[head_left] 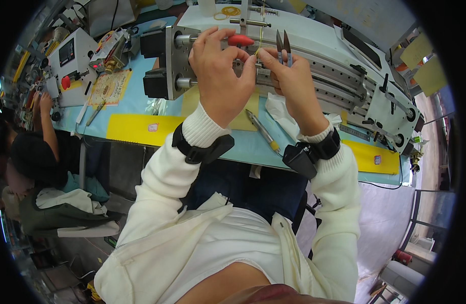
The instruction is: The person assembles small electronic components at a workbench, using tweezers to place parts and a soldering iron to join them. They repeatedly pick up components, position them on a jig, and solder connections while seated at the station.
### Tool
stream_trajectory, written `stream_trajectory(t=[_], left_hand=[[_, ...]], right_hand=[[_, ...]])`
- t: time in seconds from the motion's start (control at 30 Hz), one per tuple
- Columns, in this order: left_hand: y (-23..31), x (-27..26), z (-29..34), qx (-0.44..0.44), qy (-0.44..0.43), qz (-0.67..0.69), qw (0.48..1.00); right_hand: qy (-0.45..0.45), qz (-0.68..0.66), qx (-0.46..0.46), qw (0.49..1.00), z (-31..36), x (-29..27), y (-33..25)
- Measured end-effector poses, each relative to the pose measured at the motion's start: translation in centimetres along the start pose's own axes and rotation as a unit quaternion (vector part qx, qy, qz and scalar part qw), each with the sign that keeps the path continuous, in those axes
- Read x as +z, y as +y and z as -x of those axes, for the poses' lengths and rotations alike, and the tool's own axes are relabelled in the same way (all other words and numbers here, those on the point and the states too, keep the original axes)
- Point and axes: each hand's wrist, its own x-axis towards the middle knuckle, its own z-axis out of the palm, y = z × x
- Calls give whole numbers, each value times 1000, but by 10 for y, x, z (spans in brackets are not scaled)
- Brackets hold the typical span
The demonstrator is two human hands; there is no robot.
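Pale blue covering (134,104) spreads over your bench, with a yellow strip (141,130) along its near edge towards 10 o'clock and another yellow strip (377,158) at 3 o'clock. Across the top, from 11 o'clock round to 2 o'clock, lies a long metal rail assembly (321,68), with two black blocks (154,83) on its left end. Both your hands are over its left half, near 12 o'clock. A thin yellow strand (262,31) comes down from 12 o'clock to the space between your fingertips. Your left hand (225,73) has its thumb and forefinger brought close together beside the strand; whether they clamp it, you cannot tell from this view. A red tapered piece (240,40) shows just above that forefinger, its narrow end pointing to 3 o'clock. Your right hand (291,81) is closed around a pair of snips (284,45), whose dark blades stand slightly apart and point to 12 o'clock, while its thumb and forefinger reach towards the strand. Below your hands, a silver pen-like tool (263,131) lies slanted, its yellow-banded end towards 5 o'clock, near a crumpled white sheet (281,112). At 10 o'clock stands a white box (76,58) with a small screen, and beyond your bench's left side sits a co-worker in black (38,134)
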Motion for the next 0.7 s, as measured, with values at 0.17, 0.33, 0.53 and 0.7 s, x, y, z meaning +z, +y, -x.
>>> stream_trajectory(t=[0.17, 0.33, 0.53, 0.7], left_hand=[[0, -3, 1, 8, -6, -22, 1000], [1, -5, -1, 14, -8, -24, 1000], [2, -5, -5, 22, 23, -3, 999], [-6, 4, -12, 45, -8, -32, 998]], right_hand=[[-29, -155, 35, 987, -3, -1, 12], [-44, -157, 39, 986, -7, 0, 13], [-29, -12, -27, 999, -2, 6, 15], [-17, 7, -58, 998, -1, 11, 23]])
